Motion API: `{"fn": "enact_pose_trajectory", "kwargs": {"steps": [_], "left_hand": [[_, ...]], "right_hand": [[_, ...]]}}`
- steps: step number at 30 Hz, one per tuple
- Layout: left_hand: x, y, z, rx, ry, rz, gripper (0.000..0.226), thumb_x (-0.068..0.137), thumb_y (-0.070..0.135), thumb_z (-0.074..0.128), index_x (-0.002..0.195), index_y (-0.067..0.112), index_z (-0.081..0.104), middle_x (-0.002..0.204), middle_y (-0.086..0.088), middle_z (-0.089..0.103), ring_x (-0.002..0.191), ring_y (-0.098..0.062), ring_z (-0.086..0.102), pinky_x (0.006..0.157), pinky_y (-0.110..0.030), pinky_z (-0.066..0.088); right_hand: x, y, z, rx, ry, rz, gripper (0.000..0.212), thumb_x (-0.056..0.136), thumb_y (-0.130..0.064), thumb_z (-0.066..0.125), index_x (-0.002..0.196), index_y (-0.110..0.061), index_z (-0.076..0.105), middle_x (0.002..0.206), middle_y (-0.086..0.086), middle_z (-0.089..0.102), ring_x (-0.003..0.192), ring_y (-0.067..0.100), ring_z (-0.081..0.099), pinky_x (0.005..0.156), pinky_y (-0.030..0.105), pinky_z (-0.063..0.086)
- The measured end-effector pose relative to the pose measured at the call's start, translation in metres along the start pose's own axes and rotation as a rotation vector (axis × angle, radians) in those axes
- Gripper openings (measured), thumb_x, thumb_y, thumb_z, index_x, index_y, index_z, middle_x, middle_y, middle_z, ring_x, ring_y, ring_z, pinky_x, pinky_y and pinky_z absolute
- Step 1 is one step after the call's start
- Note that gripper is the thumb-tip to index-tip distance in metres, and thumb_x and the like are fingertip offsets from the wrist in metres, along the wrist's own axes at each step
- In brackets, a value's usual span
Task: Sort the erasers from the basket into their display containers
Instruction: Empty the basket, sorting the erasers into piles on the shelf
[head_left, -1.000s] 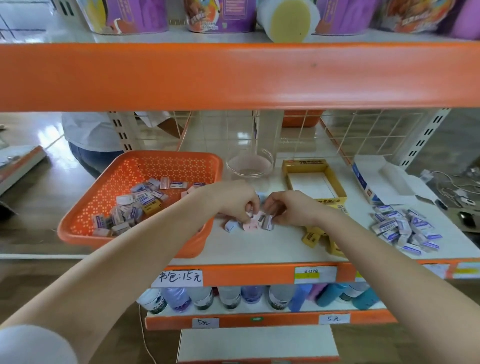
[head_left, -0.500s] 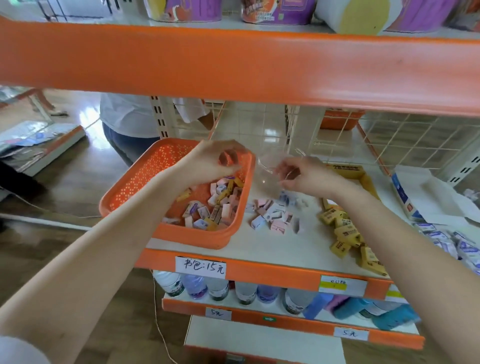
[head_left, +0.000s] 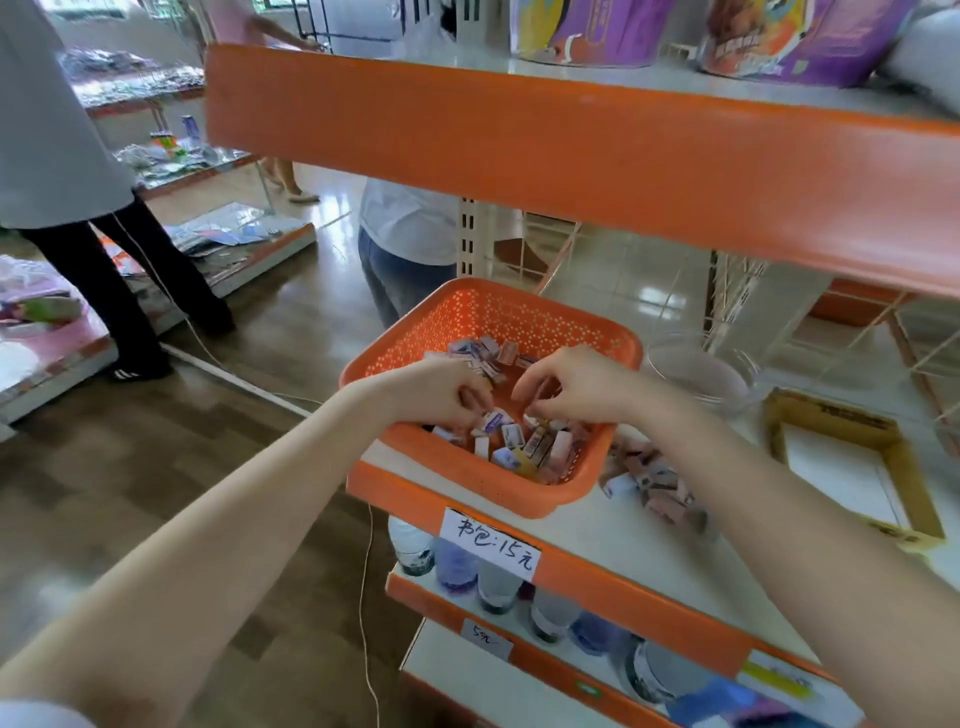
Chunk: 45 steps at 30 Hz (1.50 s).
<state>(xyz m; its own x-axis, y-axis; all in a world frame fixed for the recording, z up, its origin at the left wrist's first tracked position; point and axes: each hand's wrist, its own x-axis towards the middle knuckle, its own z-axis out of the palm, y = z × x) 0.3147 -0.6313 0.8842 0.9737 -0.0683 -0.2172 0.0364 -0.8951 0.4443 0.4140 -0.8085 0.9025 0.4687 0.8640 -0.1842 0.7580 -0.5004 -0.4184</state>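
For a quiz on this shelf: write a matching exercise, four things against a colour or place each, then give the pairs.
Things:
1 basket
2 bowl
3 cardboard box
4 loose erasers

Descriptions:
A see-through
B yellow-edged, far right
C orange, left hand and right hand in it
D lying on the shelf, right of the basket

Pairs: 1-C, 2-A, 3-B, 4-D.

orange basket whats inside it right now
A jumble of wrapped erasers lies in the orange basket. The left hand and right hand reach in, fingers curled, covering erasers beneath; any grip is hidden.
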Motion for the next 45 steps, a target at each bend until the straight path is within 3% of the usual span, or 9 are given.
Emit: {"fn": "enact_pose_trajectory", "kwargs": {"steps": [3,8,13,19,23,28,38,41,45], "left_hand": [[-0.005,-0.001,-0.007,-0.008,-0.009,-0.019,0.024,0.085,0.015,0.062,0.106,0.026,0.069,0.086,0.020,0.065,0.078,0.001,0.062,0.074,-0.016,0.051],[-0.010,-0.013,-0.010,0.008,-0.084,-0.100,0.023,0.085,0.022,0.063,0.102,0.037,0.069,0.093,0.020,0.065,0.086,0.002,0.060,0.076,-0.014,0.045],[-0.009,-0.019,-0.009,-0.040,-0.101,-0.133,0.021,0.088,0.021,0.061,0.101,0.035,0.070,0.095,0.021,0.066,0.087,0.006,0.060,0.081,-0.015,0.045],[-0.006,-0.021,-0.009,-0.081,-0.092,-0.152,0.020,0.089,0.018,0.060,0.106,0.025,0.070,0.102,0.011,0.068,0.092,-0.005,0.062,0.084,-0.022,0.048],[-0.010,-0.020,-0.007,-0.092,-0.018,-0.129,0.021,0.090,0.016,0.057,0.104,0.025,0.069,0.094,0.013,0.067,0.079,0.002,0.059,0.070,-0.013,0.043],[-0.010,-0.019,-0.005,-0.086,0.004,-0.129,0.019,0.090,0.018,0.058,0.104,0.025,0.068,0.097,0.012,0.067,0.090,-0.002,0.062,0.081,-0.017,0.048],[-0.009,-0.023,-0.001,-0.053,0.083,-0.113,0.016,0.091,0.021,0.059,0.101,0.025,0.070,0.098,0.010,0.069,0.085,-0.001,0.061,0.076,-0.015,0.046],[-0.010,-0.024,0.000,-0.050,0.114,-0.111,0.016,0.091,0.022,0.058,0.101,0.025,0.069,0.097,0.010,0.069,0.085,-0.003,0.062,0.077,-0.019,0.049],[-0.009,-0.023,0.000,-0.047,0.118,-0.104,0.016,0.092,0.021,0.057,0.104,0.023,0.068,0.097,0.011,0.068,0.080,0.003,0.059,0.067,-0.007,0.040]], "right_hand": [[0.008,-0.010,0.007,-0.052,-0.092,-0.047,0.026,0.085,-0.018,0.065,0.110,-0.024,0.069,0.092,-0.017,0.061,0.078,-0.006,0.055,0.063,0.004,0.041],[0.022,-0.018,0.024,-0.161,-0.253,-0.040,0.036,0.080,-0.027,0.067,0.116,-0.032,0.065,0.105,-0.011,0.064,0.091,0.010,0.060,0.080,0.030,0.052],[0.019,-0.021,0.025,-0.113,-0.341,-0.078,0.040,0.083,-0.030,0.064,0.122,-0.038,0.058,0.119,-0.017,0.060,0.102,0.005,0.056,0.087,0.023,0.045],[0.019,-0.022,0.026,-0.039,-0.443,-0.102,0.040,0.083,-0.022,0.062,0.121,-0.033,0.060,0.122,-0.011,0.059,0.105,0.009,0.056,0.095,0.031,0.046],[0.019,-0.024,0.027,-0.036,-0.451,-0.108,0.033,0.080,-0.021,0.064,0.113,-0.026,0.059,0.114,-0.002,0.060,0.100,0.018,0.057,0.090,0.038,0.048],[0.018,-0.024,0.025,0.015,-0.476,-0.113,0.036,0.079,-0.017,0.064,0.113,-0.027,0.056,0.104,-0.015,0.054,0.096,0.009,0.054,0.082,0.025,0.045],[0.016,-0.028,0.020,-0.008,-0.530,-0.096,0.048,0.081,-0.016,0.063,0.127,-0.027,0.055,0.122,-0.013,0.054,0.108,0.005,0.051,0.096,0.025,0.042],[0.018,-0.025,0.023,-0.006,-0.455,-0.098,0.045,0.077,-0.018,0.065,0.120,-0.028,0.059,0.118,-0.010,0.059,0.106,0.010,0.055,0.094,0.032,0.046],[0.022,-0.018,0.030,-0.010,-0.286,-0.020,0.035,0.075,-0.024,0.069,0.108,-0.029,0.058,0.107,-0.010,0.057,0.096,0.012,0.056,0.086,0.033,0.050]]}}
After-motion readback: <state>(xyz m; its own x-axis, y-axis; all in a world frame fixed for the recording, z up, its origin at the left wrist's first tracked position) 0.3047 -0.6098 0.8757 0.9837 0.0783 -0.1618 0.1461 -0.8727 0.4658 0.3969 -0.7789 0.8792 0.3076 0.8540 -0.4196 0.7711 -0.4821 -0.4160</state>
